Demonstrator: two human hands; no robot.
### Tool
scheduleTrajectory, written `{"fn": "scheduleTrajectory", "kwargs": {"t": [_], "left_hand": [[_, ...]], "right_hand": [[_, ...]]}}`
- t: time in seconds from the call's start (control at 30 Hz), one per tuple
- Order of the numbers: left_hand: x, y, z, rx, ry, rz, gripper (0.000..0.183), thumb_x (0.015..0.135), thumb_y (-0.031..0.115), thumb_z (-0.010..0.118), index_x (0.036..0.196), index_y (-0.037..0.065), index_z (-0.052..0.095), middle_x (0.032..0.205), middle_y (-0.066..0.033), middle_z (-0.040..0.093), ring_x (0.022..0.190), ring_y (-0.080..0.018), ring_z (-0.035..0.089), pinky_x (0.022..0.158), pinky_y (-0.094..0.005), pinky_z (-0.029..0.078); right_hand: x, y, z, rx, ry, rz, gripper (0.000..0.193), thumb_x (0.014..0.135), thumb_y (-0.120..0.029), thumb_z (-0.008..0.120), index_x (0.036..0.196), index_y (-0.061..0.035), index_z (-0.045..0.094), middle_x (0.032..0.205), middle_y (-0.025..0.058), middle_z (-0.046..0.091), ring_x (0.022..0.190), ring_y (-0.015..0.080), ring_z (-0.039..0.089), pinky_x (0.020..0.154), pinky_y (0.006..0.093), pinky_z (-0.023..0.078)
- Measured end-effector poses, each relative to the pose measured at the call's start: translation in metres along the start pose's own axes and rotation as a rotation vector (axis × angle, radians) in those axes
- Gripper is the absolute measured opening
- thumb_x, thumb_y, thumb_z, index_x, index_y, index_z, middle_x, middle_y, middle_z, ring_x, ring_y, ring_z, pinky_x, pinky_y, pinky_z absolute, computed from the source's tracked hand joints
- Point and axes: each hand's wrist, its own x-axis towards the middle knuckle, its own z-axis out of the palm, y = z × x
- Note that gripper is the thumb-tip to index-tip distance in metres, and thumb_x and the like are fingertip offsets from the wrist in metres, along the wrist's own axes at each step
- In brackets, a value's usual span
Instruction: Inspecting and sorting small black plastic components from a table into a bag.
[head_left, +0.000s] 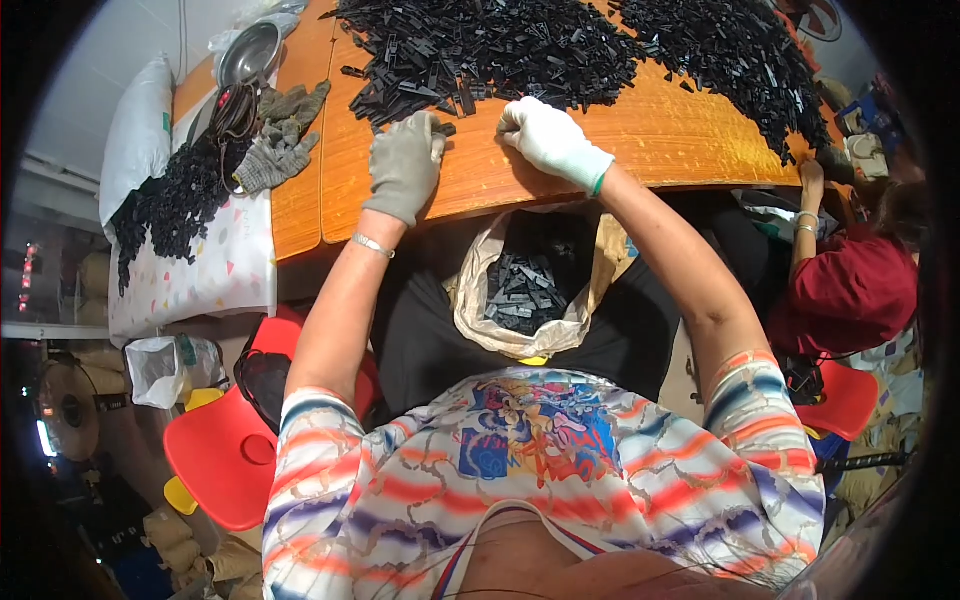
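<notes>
Left hand [405, 168], stretched forward, pinches a black piece [448, 129] while the right hand [552, 143] curls inward, its hold unclear.

Slim black pieces [500, 50] (clips, perhaps), heaped loosely on table [700, 125], others in sack [474, 322]

Around me this looks like a workshop: heaps of small black parts [490, 55] lie on the wooden table [650, 125] from twelve to two o'clock, a bulging white sack [140, 130] stands at ten, a co-worker [860, 285] sits at three, and a paper bag [470, 310] at the centre holds dark pieces [525, 290]
</notes>
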Motion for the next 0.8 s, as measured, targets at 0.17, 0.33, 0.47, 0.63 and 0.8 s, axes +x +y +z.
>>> {"fn": "scheduleTrajectory", "kwargs": {"t": [0.17,0.33,0.47,0.63,0.8], "left_hand": [[-0.015,0.014,-0.01,-0.632,-0.086,-0.034,0.021,0.085,0.014,0.062,0.104,0.005,0.059,0.09,-0.0147,0.066,0.079,-0.0269,0.065,0.07,-0.0372,0.051],[-0.024,0.032,-0.012,-1.499,-0.24,-0.491,0.027,0.094,0.02,0.059,0.114,0.002,0.054,0.093,-0.0056,0.061,0.081,-0.0125,0.061,0.07,-0.0283,0.055],[-0.039,0.036,-0.01,-1.709,-0.182,-0.452,0.028,0.092,0.018,0.061,0.113,0.001,0.053,0.095,-0.0052,0.06,0.077,-0.0101,0.06,0.068,-0.0246,0.053],[-0.049,0.036,0.001,-1.665,0.011,-0.477,0.024,0.092,0.016,0.062,0.111,0.003,0.055,0.093,0.0002,0.059,0.071,-0.0051,0.054,0.062,-0.0193,0.046],[-0.054,0.039,0.002,-1.919,0.032,-0.421,0.023,0.099,0.02,0.048,0.112,0.002,0.053,0.099,-0.006,0.059,0.087,-0.0139,0.06,0.078,-0.0285,0.052]], "right_hand": [[-0.017,-0.038,0.001,0.201,0.29,-0.088,0.012,0.084,-0.01,0.061,0.096,-0.0068,0.06,0.094,0.0129,0.062,0.084,0.0297,0.062,0.073,0.0353,0.049],[-0.02,-0.041,0.02,0.206,0.38,-0.139,0.017,0.083,-0.009,0.063,0.1,-0.0079,0.063,0.093,0.0115,0.064,0.083,0.0266,0.064,0.074,0.0328,0.05],[-0.023,-0.041,0.029,0.383,0.411,-0.014,0.02,0.085,-0.011,0.065,0.105,-0.0051,0.066,0.096,0.0076,0.067,0.086,0.0173,0.065,0.077,0.0284,0.051],[-0.034,-0.061,0.029,0.878,0.249,0.223,0.02,0.09,-0.013,0.063,0.106,-0.0014,0.066,0.091,0.0053,0.07,0.08,0.0073,0.062,0.071,0.0227,0.05],[-0.047,-0.072,0.011,0.877,0.241,0.314,0.019,0.093,-0.016,0.058,0.102,-0.002,0.066,0.084,0.0007,0.067,0.072,0.0057,0.059,0.065,0.0202,0.048]]}}
